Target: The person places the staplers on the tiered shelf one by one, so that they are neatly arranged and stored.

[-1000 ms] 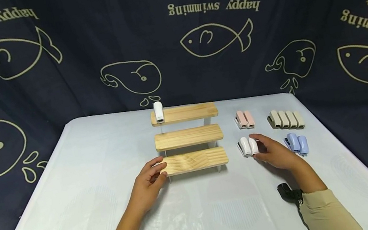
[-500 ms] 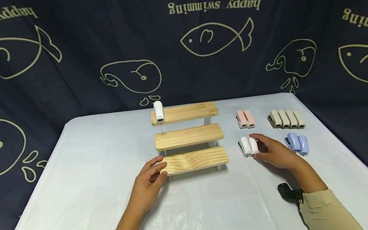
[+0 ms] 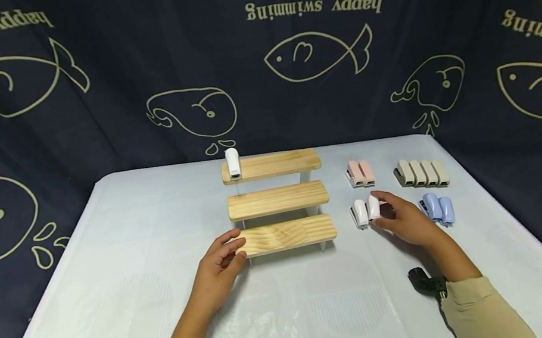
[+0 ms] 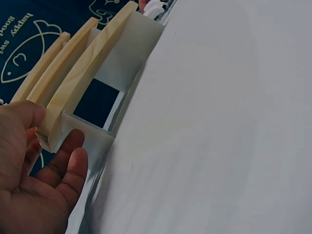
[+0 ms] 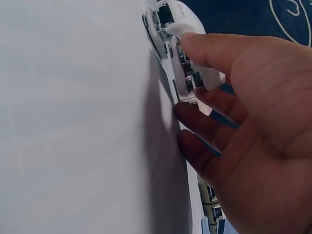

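Note:
My right hand (image 3: 408,223) pinches a small white stapler (image 3: 373,207) between thumb and fingers. In the right wrist view this held stapler (image 5: 210,77) is partly covered by the thumb, and it tilts beside a second white stapler (image 3: 360,213). My left hand (image 3: 216,274) grips the left end of the lowest board (image 3: 288,234) of a three-step wooden display stand. The left wrist view has the thumb against that board end (image 4: 54,119), with other fingers near the translucent support (image 4: 90,134). Another white stapler (image 3: 234,163) stands on the top board's (image 3: 281,163) left end.
Two pink staplers (image 3: 361,173) stand right of the stand. Further right, a row of several beige staplers (image 3: 423,173) sits behind two blue staplers (image 3: 439,209), which are close to my right hand. A white cloth covers the table (image 3: 108,294); a dark printed curtain (image 3: 262,116) hangs behind.
The pinched white stapler has come up slightly and away from its white neighbour, opening a small gap. My right fingers moved with it; the left hand stayed put.

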`<state>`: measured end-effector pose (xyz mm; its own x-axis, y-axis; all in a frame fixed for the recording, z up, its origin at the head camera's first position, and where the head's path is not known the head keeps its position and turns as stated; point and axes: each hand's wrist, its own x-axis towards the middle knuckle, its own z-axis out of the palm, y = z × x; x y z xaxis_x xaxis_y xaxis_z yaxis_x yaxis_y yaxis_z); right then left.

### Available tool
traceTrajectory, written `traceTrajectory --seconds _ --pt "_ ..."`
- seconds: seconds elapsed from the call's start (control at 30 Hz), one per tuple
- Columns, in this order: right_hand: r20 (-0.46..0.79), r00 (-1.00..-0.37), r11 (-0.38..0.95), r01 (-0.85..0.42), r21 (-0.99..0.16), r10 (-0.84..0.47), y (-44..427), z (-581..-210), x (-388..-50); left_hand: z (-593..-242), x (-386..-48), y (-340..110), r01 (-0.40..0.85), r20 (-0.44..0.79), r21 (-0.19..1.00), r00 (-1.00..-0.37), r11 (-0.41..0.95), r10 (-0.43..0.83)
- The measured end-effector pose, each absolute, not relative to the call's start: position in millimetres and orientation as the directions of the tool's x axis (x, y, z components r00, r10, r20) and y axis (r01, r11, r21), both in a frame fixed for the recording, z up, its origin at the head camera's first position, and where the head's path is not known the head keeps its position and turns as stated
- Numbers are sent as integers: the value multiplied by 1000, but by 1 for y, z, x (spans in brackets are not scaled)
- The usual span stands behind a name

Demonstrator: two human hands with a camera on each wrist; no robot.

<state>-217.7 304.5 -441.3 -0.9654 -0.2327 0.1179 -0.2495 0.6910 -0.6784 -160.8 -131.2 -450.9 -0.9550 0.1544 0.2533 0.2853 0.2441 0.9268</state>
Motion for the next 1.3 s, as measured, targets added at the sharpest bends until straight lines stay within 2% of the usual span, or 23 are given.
traceTrajectory --seconds 0.23,0.6,0.83,1.13,1.3 --pt "141 -974 668 -223 -710 -176 304 -440 -219 -450 -160 -131 278 247 928 -958 247 148" --pt "240 -960 602 -276 -749 -141 300 -431 -218 -452 -162 -131 260 231 932 -963 253 140" --pt "244 -958 580 -286 -763 -153 292 -425 -216 -450 -161 -131 268 235 930 -960 252 153" --pt "275 -945 604 -325 -728 -177 282 -421 -212 -451 -162 -131 262 228 928 -962 265 153" --pt "287 -938 597 -346 -724 -194 269 -408 -204 -450 -161 -131 257 223 930 -963 262 150"
